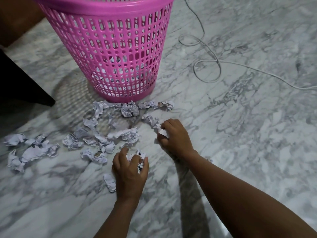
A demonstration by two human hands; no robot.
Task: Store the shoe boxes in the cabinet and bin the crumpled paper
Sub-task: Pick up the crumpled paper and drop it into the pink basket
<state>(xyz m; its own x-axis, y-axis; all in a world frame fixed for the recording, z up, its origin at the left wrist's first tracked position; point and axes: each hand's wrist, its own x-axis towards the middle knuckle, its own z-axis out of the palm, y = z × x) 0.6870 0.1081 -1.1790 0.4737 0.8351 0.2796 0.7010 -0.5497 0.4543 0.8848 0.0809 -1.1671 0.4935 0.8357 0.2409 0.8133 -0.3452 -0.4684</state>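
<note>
A: The left hand (130, 170) is low over the marble floor (240, 152), fingers curled round a paper wad (139, 156).
B: The right hand (175, 134), just beyond it, seems to pinch another scrap (162, 132); it's blurred there.
A: Loose crumpled paper (96, 133) litters the floor to the left, reaching the pink bin (109, 48) at the far side.
B: More paper shows through its mesh. A white cable (207, 71) loops far right.

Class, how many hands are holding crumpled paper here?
2. The left hand grips a crumpled white paper ball at lower centre; the right hand pinches a crumpled paper scrap just beyond it.
</note>
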